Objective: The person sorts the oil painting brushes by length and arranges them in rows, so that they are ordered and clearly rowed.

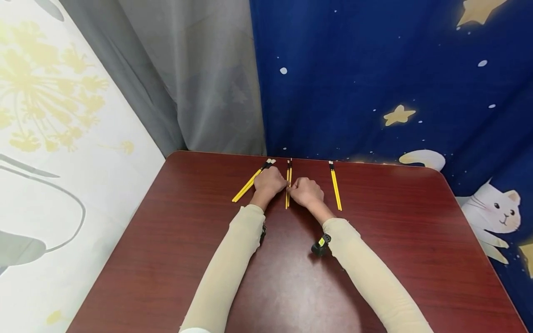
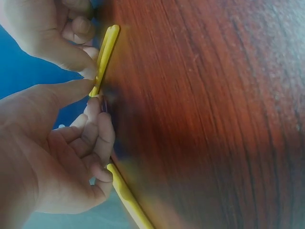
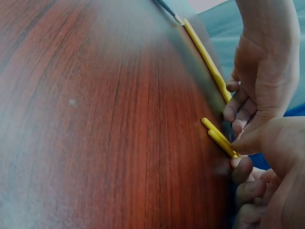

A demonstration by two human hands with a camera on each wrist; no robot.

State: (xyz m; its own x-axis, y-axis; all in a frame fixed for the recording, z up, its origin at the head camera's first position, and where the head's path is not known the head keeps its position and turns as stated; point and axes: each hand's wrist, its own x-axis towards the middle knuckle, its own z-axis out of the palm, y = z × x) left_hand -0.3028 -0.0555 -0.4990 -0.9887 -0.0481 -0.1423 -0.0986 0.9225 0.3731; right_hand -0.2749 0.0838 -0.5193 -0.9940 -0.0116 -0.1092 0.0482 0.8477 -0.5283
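A middle pair of thin yellow-handled paintbrushes (image 1: 288,200) with black collars and pale tips lies on the table, handles toward me. From the left, my left hand (image 1: 268,181) pinches them between thumb and forefinger, its other fingers curled. Opposite it, my right hand (image 1: 307,191) also pinches the same pair, and the two thumbs nearly meet in the left wrist view. The fingers hide the middle of the handles; the rounded yellow ends (image 3: 218,137) stick out in the right wrist view. A second pair of brushes (image 1: 245,188) slants beneath and beside my left hand.
To the right of my right hand lies another pair of yellow brushes (image 1: 336,190). The reddish-brown table (image 1: 200,259) ends just beyond the brush tips, where a grey curtain (image 1: 216,74) and a blue starry curtain (image 1: 333,92) hang.
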